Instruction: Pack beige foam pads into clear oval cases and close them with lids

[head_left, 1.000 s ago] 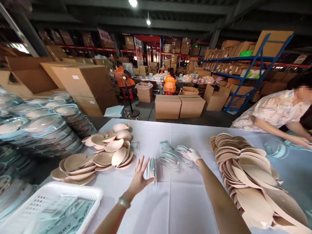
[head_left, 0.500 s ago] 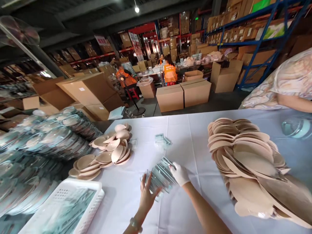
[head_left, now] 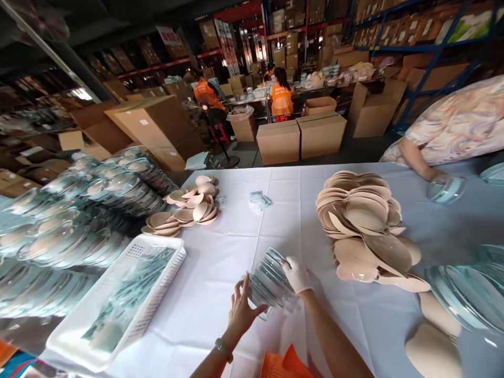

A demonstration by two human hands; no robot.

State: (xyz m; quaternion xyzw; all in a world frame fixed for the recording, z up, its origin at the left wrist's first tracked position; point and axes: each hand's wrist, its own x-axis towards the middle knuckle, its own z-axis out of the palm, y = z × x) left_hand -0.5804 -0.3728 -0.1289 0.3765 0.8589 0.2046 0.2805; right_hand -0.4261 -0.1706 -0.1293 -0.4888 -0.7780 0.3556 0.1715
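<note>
Warehouse shelving and stacked cardboard boxes (head_left: 301,139) are filling the background, and two people in orange vests (head_left: 282,98) are working at a far bench. Closer in, you are standing at a desk (head_left: 275,220) covered with a white cloth. You are gripping a stack of clear plastic shells (head_left: 269,283) between both hands, just above the cloth near the desk's front edge. Your left hand (head_left: 241,311) is bare, with fingers spread and curled against the near side of the stack, a bracelet showing at the wrist. Your right hand (head_left: 296,274) is wearing a white glove and is closing over the stack's top far edge. To your left a white perforated basket (head_left: 118,299) is sitting at the desk's corner, with printed sheets lying in it. Beyond it, a large heap of packed clear shells (head_left: 79,210) is spreading along the left side. Two small piles of beige cups (head_left: 189,207) are lying behind the basket. A bigger mound of beige cups (head_left: 362,220) is resting to your right. Another person in a floral top (head_left: 452,126) is leaning over the far right end, a hand on a clear shell (head_left: 447,188).
</note>
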